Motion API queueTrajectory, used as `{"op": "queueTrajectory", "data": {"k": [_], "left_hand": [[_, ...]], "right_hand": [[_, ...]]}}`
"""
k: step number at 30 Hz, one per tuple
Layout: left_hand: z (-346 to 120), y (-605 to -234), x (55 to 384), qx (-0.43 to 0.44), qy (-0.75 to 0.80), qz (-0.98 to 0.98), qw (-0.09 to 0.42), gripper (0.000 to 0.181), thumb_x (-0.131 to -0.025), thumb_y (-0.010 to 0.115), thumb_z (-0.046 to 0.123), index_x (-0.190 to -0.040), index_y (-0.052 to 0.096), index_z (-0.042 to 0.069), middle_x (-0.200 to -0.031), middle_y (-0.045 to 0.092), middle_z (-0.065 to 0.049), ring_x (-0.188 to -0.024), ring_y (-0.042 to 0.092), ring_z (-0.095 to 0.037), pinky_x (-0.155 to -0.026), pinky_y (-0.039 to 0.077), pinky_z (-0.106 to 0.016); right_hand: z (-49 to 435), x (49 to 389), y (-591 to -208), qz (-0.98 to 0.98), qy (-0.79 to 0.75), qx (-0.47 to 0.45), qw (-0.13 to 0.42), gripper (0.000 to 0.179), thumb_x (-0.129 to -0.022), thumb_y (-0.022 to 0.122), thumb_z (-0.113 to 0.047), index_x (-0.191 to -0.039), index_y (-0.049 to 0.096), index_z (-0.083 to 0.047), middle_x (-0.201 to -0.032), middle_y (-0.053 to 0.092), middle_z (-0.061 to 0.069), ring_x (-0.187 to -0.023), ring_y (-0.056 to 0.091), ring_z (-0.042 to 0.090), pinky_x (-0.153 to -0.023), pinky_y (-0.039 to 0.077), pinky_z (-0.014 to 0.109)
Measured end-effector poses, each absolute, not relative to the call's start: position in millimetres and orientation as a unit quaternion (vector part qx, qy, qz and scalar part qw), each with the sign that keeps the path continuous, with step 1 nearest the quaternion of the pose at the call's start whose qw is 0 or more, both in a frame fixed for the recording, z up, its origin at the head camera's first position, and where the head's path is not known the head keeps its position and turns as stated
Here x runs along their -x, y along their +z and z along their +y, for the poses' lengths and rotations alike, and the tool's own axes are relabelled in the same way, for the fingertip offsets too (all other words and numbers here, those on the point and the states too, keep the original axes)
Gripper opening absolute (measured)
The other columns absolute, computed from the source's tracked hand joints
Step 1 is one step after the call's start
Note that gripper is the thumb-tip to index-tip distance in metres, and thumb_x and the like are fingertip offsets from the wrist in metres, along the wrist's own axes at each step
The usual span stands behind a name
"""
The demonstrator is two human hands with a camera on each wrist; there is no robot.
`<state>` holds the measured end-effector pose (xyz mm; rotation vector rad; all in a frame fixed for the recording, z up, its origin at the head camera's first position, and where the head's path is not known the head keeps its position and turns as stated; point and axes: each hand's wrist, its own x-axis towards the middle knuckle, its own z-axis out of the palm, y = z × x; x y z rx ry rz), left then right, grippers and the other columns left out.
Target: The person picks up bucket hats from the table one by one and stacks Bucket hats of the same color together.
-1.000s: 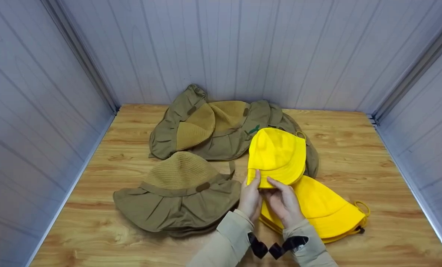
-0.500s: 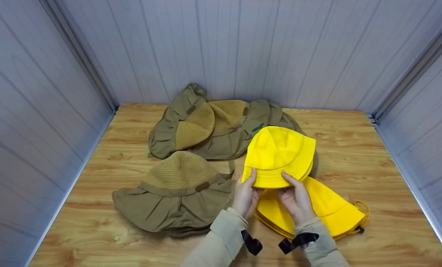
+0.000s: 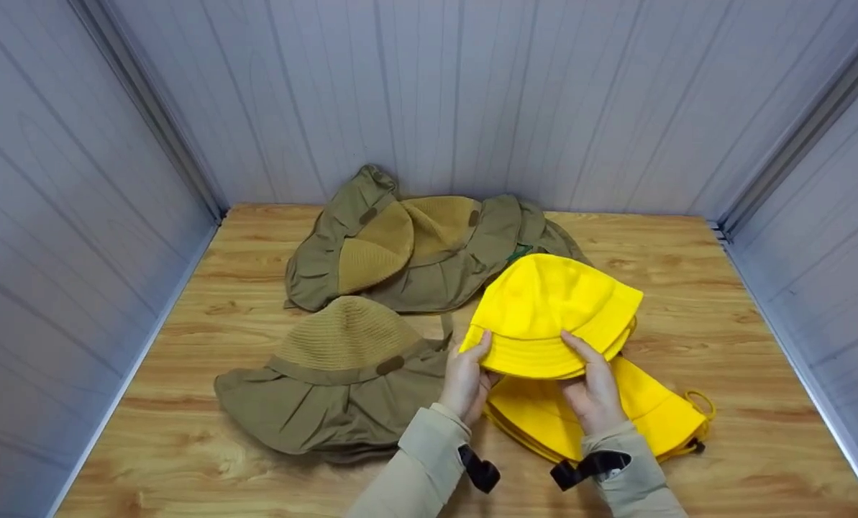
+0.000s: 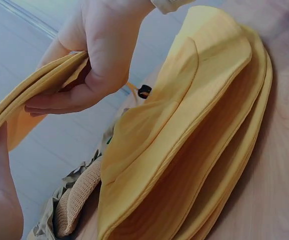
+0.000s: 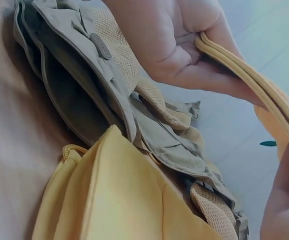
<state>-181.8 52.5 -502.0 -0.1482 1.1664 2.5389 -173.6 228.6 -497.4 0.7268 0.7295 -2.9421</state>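
A yellow bucket hat (image 3: pixel 547 309), folded flat, is held up between both hands in the head view. My left hand (image 3: pixel 466 378) pinches its brim at the left, thumb on top. The brim's lower right is gripped the same way by my right hand (image 3: pixel 592 388). Both wrist views show the hat's layered brim edge (image 4: pixel 32 95) between thumb and fingers. Beneath it, more yellow hats (image 3: pixel 662 414) lie stacked on the table, partly hidden by the right hand and the held hat. Left of the hands lies a khaki hat (image 3: pixel 349 388) with a ribbed crown.
More khaki hats (image 3: pixel 429 252) lie overlapping along the back of the wooden table (image 3: pixel 170 439). Pale panel walls (image 3: pixel 429 93) enclose the left, back and right. A yellow cord (image 3: pixel 703 403) with a black toggle sticks out from the stacked hats.
The hands have spread apart along the brim, and the held yellow hat now looks wider and sits further right. The khaki hats and the yellow stack have stayed in place.
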Motion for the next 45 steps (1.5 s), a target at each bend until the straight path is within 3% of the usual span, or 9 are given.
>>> {"op": "queueTrajectory", "data": {"k": [12,22,26,34,40,45], "left_hand": [[57,-504,180,0.078,0.910,0.380,0.147,0.037,-0.102,0.055,0.026,-0.133,0.052,0.005,-0.101,0.068,-0.002,-0.084,0.065,-0.011,-0.069,0.052,-0.024],[66,-510,176,0.070,0.911,0.384,0.132,0.043,-0.094,0.067,0.011,-0.132,0.049,0.000,-0.115,0.065,-0.005,-0.103,0.065,-0.014,-0.093,0.054,-0.030],[67,-513,177,0.083,0.909,0.390,0.122,0.043,-0.093,0.067,0.008,-0.132,0.049,-0.001,-0.116,0.065,-0.006,-0.104,0.065,-0.014,-0.096,0.054,-0.031],[67,-513,177,0.085,0.903,0.404,0.116,0.043,-0.092,0.069,0.005,-0.129,0.049,-0.004,-0.109,0.065,-0.006,-0.098,0.065,-0.014,-0.091,0.055,-0.030],[56,-509,175,0.066,0.881,0.445,0.146,0.037,-0.091,0.070,0.009,-0.123,0.053,-0.001,-0.102,0.066,-0.005,-0.091,0.068,-0.015,-0.082,0.057,-0.030],[47,-507,176,0.046,0.869,0.462,0.172,0.041,-0.091,0.070,0.009,-0.126,0.052,0.000,-0.104,0.067,-0.007,-0.091,0.069,-0.016,-0.082,0.059,-0.031]], "right_hand": [[215,167,-500,0.235,-0.940,-0.242,-0.055,0.045,-0.091,0.062,0.010,-0.125,0.049,-0.015,-0.112,0.062,-0.003,-0.105,0.062,0.010,-0.090,0.056,0.026],[193,152,-508,0.211,-0.951,-0.215,-0.062,0.043,-0.094,0.060,0.006,-0.130,0.047,-0.014,-0.115,0.065,-0.001,-0.108,0.064,0.010,-0.098,0.052,0.027],[189,149,-509,0.218,-0.951,-0.208,-0.066,0.043,-0.093,0.060,0.007,-0.130,0.049,-0.014,-0.115,0.066,-0.001,-0.108,0.065,0.011,-0.099,0.052,0.027],[201,141,-507,0.238,-0.949,-0.202,-0.042,0.047,-0.097,0.057,0.002,-0.136,0.043,-0.020,-0.121,0.063,-0.004,-0.114,0.062,0.008,-0.100,0.051,0.028],[225,131,-503,0.263,-0.939,-0.218,-0.032,0.042,-0.098,0.059,-0.004,-0.134,0.045,-0.020,-0.121,0.064,-0.007,-0.115,0.060,0.006,-0.100,0.049,0.025],[242,125,-498,0.290,-0.928,-0.232,-0.021,0.046,-0.099,0.059,-0.009,-0.139,0.042,-0.023,-0.125,0.063,-0.010,-0.122,0.055,0.003,-0.102,0.047,0.023]]}}
